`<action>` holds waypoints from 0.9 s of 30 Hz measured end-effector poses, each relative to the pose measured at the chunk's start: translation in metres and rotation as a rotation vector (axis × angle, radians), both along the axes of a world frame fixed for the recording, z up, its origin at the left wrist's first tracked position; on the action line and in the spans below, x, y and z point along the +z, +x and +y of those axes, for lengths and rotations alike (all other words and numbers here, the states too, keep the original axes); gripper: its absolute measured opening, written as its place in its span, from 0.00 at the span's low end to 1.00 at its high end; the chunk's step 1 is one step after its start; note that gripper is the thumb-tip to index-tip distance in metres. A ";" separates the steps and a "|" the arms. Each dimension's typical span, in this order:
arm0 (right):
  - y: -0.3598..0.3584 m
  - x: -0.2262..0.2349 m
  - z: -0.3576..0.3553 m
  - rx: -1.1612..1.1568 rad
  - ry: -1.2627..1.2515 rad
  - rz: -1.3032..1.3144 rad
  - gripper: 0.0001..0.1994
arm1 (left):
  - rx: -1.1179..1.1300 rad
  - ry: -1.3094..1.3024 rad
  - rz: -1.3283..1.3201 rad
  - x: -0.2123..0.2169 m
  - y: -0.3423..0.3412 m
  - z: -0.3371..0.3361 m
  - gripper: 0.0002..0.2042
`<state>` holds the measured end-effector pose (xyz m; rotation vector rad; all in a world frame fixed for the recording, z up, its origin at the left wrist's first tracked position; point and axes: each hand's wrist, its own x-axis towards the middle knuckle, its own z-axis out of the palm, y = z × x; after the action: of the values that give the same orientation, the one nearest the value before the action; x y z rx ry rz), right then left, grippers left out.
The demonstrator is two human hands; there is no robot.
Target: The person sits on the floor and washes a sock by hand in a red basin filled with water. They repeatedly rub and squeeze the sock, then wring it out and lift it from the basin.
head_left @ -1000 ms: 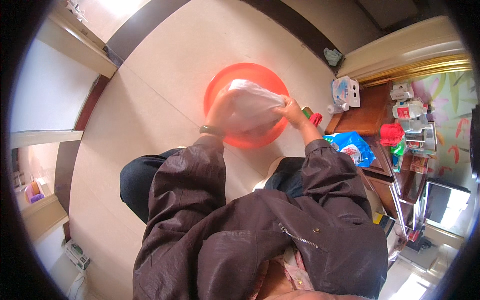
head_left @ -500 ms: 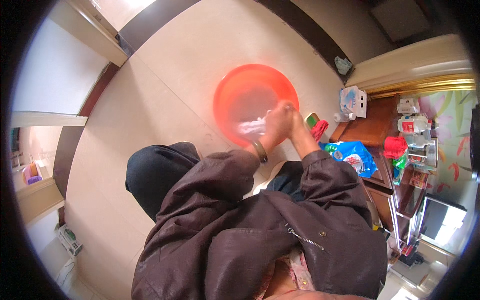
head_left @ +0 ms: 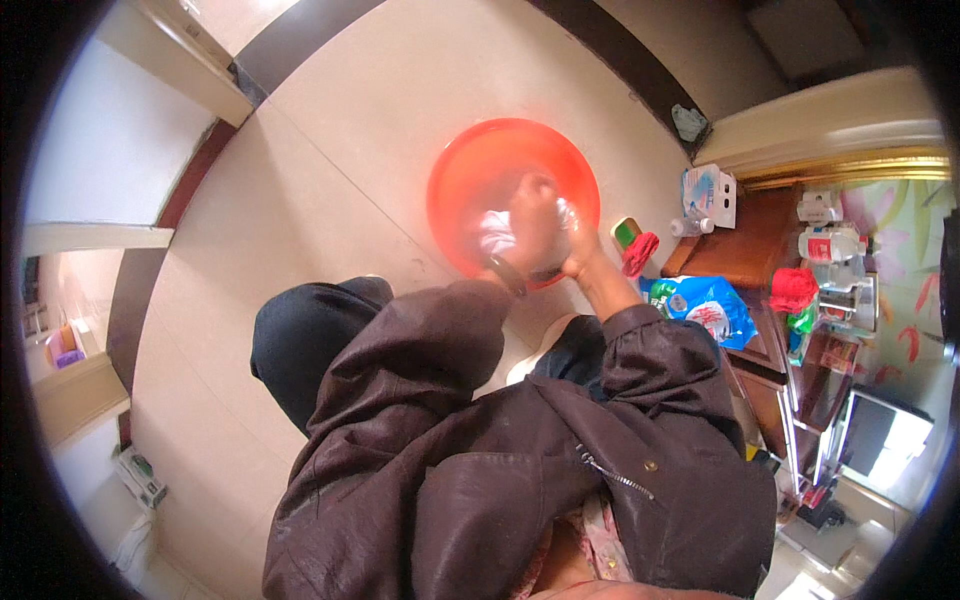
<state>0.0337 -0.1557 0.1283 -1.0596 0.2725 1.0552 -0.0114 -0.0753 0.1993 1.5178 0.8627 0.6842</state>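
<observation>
White cloth (head_left: 496, 233) is sitting near-left in the red basin (head_left: 458, 165), probably so drips get caught, left hand (head_left: 534, 225) clenching it just beside the right hand (head_left: 584, 250), whose grip's too blurry to call.

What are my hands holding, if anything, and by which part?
A white cloth: your left hand grips a bunched stretch, leaving folds out at its left. Your right hand seems to hold another part, but blur hides exactly where.
</observation>
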 end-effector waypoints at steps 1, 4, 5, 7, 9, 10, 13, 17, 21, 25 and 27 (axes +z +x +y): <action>-0.003 0.001 0.004 0.032 0.654 0.165 0.19 | -0.134 0.018 0.067 0.001 0.001 -0.008 0.09; 0.001 0.011 0.005 0.059 0.872 0.246 0.19 | -0.328 0.187 0.182 0.013 -0.004 -0.022 0.09; -0.001 0.013 0.005 0.065 0.639 0.238 0.19 | -0.249 0.180 0.153 0.009 -0.002 -0.019 0.10; 0.002 0.017 0.003 -0.090 0.053 0.122 0.21 | -0.111 0.047 0.156 0.005 0.004 -0.007 0.11; 0.005 0.019 0.001 -0.066 -0.052 -0.024 0.22 | -0.073 -0.010 0.151 0.004 0.002 -0.006 0.14; 0.009 0.020 0.000 -0.035 0.032 0.034 0.21 | -0.064 0.077 0.111 0.004 0.000 -0.010 0.14; 0.013 0.022 -0.003 0.256 0.474 0.115 0.20 | -0.265 0.101 0.072 0.021 -0.011 -0.024 0.13; 0.000 0.013 -0.004 -0.024 0.022 0.040 0.18 | -0.071 0.035 0.166 0.012 -0.007 0.004 0.12; -0.003 -0.005 0.002 0.022 0.617 0.079 0.17 | -0.145 0.040 0.133 0.023 -0.009 -0.013 0.10; 0.003 -0.010 0.012 -0.062 1.049 0.274 0.18 | -0.257 0.240 0.120 0.019 -0.003 -0.020 0.10; 0.008 0.004 0.007 -0.063 0.152 0.144 0.17 | -0.015 -0.025 0.071 0.005 0.004 -0.010 0.14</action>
<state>0.0416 -0.1483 0.1326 -0.8357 0.3341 1.0799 -0.0077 -0.0855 0.2042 1.5321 0.9091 0.6097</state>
